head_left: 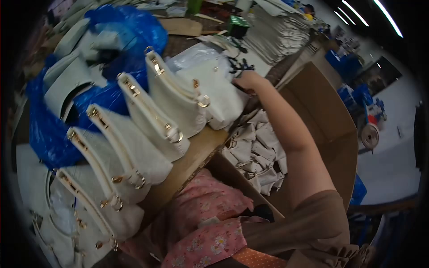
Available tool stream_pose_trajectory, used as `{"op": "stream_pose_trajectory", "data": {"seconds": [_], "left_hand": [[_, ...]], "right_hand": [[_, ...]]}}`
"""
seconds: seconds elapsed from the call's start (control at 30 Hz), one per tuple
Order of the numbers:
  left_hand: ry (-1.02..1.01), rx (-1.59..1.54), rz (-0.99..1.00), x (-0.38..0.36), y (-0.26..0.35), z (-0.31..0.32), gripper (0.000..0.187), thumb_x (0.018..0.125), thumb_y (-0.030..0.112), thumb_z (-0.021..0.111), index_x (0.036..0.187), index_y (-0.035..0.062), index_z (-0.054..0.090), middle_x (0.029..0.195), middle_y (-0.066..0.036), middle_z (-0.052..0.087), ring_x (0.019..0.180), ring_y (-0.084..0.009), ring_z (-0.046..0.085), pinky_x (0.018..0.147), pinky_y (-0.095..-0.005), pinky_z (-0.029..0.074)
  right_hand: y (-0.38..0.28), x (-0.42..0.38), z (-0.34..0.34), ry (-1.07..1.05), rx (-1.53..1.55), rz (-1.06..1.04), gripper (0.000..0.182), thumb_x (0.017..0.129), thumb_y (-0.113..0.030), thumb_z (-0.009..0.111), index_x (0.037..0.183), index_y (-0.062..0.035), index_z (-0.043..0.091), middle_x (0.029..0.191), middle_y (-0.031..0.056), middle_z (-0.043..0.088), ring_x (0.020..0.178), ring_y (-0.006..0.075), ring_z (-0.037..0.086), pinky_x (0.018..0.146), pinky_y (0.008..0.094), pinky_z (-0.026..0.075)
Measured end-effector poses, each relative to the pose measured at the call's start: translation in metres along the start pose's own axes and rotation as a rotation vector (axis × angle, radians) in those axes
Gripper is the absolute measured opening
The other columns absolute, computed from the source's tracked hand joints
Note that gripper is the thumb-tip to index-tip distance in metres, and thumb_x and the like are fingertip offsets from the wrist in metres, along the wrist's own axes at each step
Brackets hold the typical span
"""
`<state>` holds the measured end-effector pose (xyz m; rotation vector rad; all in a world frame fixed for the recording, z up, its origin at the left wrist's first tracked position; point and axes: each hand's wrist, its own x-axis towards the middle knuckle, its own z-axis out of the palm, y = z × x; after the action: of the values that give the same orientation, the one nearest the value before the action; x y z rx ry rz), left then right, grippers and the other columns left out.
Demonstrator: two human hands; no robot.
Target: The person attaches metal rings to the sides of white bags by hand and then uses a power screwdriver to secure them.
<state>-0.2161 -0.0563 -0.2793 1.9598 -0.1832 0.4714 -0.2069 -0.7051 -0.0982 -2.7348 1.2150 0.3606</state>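
Note:
My right hand [251,82] reaches forward past the end of a row of bags, over the far corner of a cardboard box. Its fingers are curled beside a cluster of small black pieces [241,66], and whatever they hold is too blurred to name. Nearest to the hand is a cream handbag [219,91] lying tilted. Several more cream handbags [174,96] with gold zips and rings stand side by side on a cardboard-coloured ledge [190,158]. The open cardboard box [319,102] under my right arm holds many small cream pieces [257,149]. My left hand is out of view.
Blue plastic bags [138,29] with cream bag parts lie behind the row. A stack of cream sheets [281,33] and a shiny green box [238,27] are at the back. The box's raised flap stands right of my arm.

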Motion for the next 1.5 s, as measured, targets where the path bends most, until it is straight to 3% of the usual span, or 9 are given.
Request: {"op": "stream_pose_trajectory", "data": {"seconds": [0.13,0.23,0.3,0.43,0.63,0.87,0.93,1.1,1.5], "left_hand": [[-0.170,-0.127,0.065,0.024,0.001,0.065,0.024,0.089,0.014,0.051,0.102,-0.0058,0.058,0.106,-0.020,0.057,0.093,-0.0360,0.055,0.081,-0.0415,0.046],[-0.268,-0.158,0.106,0.033,0.003,0.087,0.024,0.089,0.013,0.051,0.102,-0.0058,0.058,0.106,-0.020,0.057,0.093,-0.0361,0.055,0.081,-0.0415,0.045],[-0.304,-0.163,0.129,0.039,0.003,0.093,0.024,0.089,0.013,0.051,0.102,-0.0057,0.058,0.106,-0.020,0.057,0.093,-0.0362,0.055,0.081,-0.0415,0.045],[-0.335,-0.146,0.159,0.044,0.006,0.091,0.024,0.088,0.013,0.052,0.101,-0.0057,0.058,0.106,-0.020,0.057,0.093,-0.0362,0.055,0.081,-0.0416,0.045],[-0.341,-0.102,0.190,0.047,0.009,0.081,0.024,0.088,0.013,0.052,0.101,-0.0056,0.058,0.105,-0.020,0.057,0.093,-0.0364,0.055,0.081,-0.0416,0.045],[-0.341,-0.032,0.231,0.057,0.009,0.066,0.023,0.087,0.013,0.053,0.100,-0.0055,0.058,0.105,-0.020,0.057,0.092,-0.0365,0.055,0.080,-0.0416,0.045],[-0.338,-0.007,0.237,0.059,0.009,0.060,0.023,0.087,0.013,0.053,0.100,-0.0055,0.058,0.105,-0.020,0.057,0.092,-0.0366,0.056,0.080,-0.0416,0.045],[-0.321,0.058,0.255,0.068,0.006,0.047,0.023,0.086,0.013,0.053,0.099,-0.0055,0.058,0.104,-0.020,0.057,0.092,-0.0367,0.056,0.080,-0.0417,0.045],[-0.321,0.241,0.286,0.087,0.000,0.016,0.022,0.085,0.012,0.054,0.098,-0.0053,0.059,0.103,-0.020,0.058,0.091,-0.0369,0.056,0.080,-0.0417,0.045]], "right_hand": [[-0.015,0.014,-0.002,-0.071,-0.005,0.057,0.067,0.083,-0.061,0.045,0.103,-0.0007,0.066,0.116,0.0161,0.060,0.109,0.0325,0.055,0.091,0.0399,0.044],[-0.022,0.023,0.012,0.082,0.250,0.292,0.106,0.071,-0.060,0.067,0.142,0.0022,0.020,0.126,0.0226,0.051,0.110,0.0341,0.055,0.092,0.0384,0.044],[-0.025,0.024,0.004,-0.049,0.349,0.261,0.122,0.067,-0.051,0.075,0.143,0.0000,-0.005,0.134,0.0241,0.043,0.117,0.0342,0.049,0.096,0.0376,0.042],[-0.019,0.022,0.000,-0.009,0.647,0.319,0.111,0.067,-0.042,0.079,0.137,0.0060,0.007,0.125,0.0278,0.047,0.111,0.0332,0.052,0.092,0.0363,0.044],[-0.017,0.016,0.006,-0.064,0.403,0.173,0.110,0.075,-0.041,0.067,0.135,0.0099,-0.010,0.123,0.0256,0.049,0.106,0.0307,0.055,0.088,0.0316,0.044],[-0.021,0.006,0.005,-0.029,0.650,0.273,0.103,0.072,-0.032,0.072,0.134,0.0065,-0.001,0.124,0.0272,0.044,0.107,0.0294,0.054,0.088,0.0326,0.045],[-0.021,0.008,0.005,0.131,0.911,0.314,0.101,0.060,-0.025,0.083,0.126,0.0079,0.012,0.108,0.0240,0.052,0.099,0.0304,0.055,0.081,0.0405,0.047],[-0.014,0.000,-0.002,0.559,1.276,0.130,0.080,0.056,-0.008,0.080,0.119,0.0037,0.034,0.103,0.0152,0.054,0.087,0.0208,0.058,0.069,0.0309,0.050],[-0.001,-0.160,-0.115,1.535,1.490,-0.771,0.060,0.067,0.003,0.065,0.120,-0.0047,0.038,0.102,0.0085,0.051,0.094,0.0193,0.056,0.083,0.0305,0.046]]}}
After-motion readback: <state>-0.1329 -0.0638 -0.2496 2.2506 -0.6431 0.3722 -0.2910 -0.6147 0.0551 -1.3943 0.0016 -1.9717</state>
